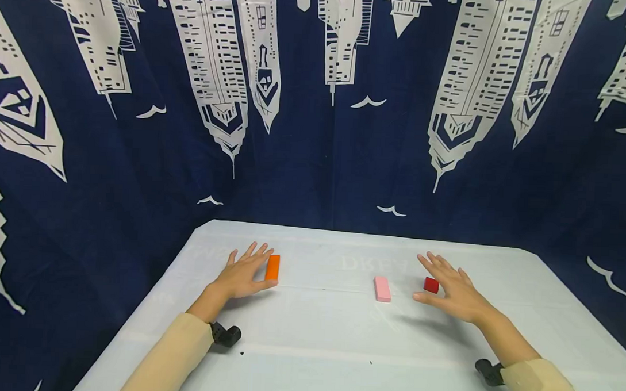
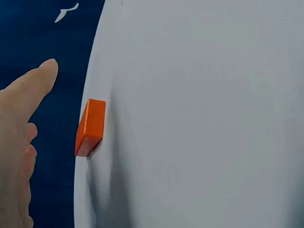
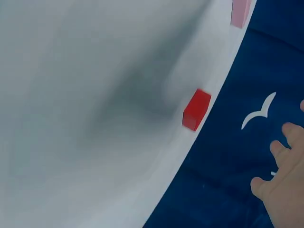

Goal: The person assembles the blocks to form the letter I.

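Observation:
An orange rectangular block [image 1: 272, 267] stands on the white table, and my left hand [image 1: 243, 276] is just left of it with fingers spread and nothing held. In the left wrist view the orange block [image 2: 91, 127] sits apart from the thumb. My right hand [image 1: 454, 292] hovers with outstretched fingers around a small red block [image 1: 431, 285], its thumb and fingers on either side in the head view. The right wrist view shows the red block [image 3: 196, 109] away from the fingertips. A pink rectangular block [image 1: 383, 289] lies left of the right hand.
The white table [image 1: 308, 333] has its far edge against a dark blue curtain [image 1: 303, 178] printed with white buildings and birds. Black wrist cameras [image 1: 226, 334] are strapped on both forearms. Two tiny dark specks lie on the near part of the table.

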Demonstrator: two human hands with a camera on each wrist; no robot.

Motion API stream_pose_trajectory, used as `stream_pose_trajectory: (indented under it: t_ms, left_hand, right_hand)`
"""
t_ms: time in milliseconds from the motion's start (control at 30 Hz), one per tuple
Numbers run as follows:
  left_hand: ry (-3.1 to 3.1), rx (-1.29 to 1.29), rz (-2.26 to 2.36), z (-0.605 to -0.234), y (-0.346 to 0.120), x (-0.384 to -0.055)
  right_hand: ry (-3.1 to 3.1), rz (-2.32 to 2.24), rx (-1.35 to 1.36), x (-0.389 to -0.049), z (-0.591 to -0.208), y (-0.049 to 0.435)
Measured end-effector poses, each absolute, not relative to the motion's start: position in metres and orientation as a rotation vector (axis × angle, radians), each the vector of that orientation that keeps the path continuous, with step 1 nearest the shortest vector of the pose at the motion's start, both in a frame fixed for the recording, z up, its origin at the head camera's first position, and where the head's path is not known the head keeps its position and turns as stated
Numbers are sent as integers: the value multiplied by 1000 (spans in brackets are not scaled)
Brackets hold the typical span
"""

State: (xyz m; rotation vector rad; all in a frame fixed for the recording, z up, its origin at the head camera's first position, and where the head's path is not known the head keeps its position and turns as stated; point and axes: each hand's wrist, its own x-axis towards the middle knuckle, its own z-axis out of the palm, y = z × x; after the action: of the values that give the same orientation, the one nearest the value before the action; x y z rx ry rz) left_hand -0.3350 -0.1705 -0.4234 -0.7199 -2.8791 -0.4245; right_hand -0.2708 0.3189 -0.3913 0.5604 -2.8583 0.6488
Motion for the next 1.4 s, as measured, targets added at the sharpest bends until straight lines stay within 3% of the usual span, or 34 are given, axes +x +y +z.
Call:
stream_pose_trajectory:
  t_ms: [367,700,1400]
  left_hand:
    - [-2903,-769,-587,-429,-163,-351]
    - [-3008,-625,-786,-432,-163,-363]
    - [-3075,-534,-927,-432,-163,-367]
  right_hand:
    - [-2814,753,583,-287,-412,293]
    - [-2820,837,633,-301,-416,274]
    - [-2861,1149,597,-319,-436,271]
